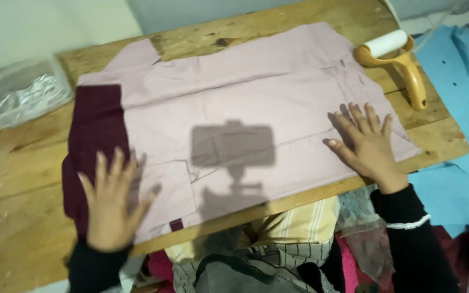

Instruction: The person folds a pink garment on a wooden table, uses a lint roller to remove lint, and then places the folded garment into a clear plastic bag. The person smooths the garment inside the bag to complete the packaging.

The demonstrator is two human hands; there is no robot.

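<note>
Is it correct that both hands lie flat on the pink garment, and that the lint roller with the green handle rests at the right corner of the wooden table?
Not quite. The head view shows the lint roller has a yellow-orange handle, not green. The rest holds: left hand and right hand lie flat on the pink garment, and the roller rests at the right corner of the wooden table.

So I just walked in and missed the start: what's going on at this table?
A person has a pale pink garment spread flat on a wooden table. Both hands are open, palms down: the left hand lies where the pink meets a maroon part, the right hand near the right edge. A lint roller lies untouched nearby.
</note>
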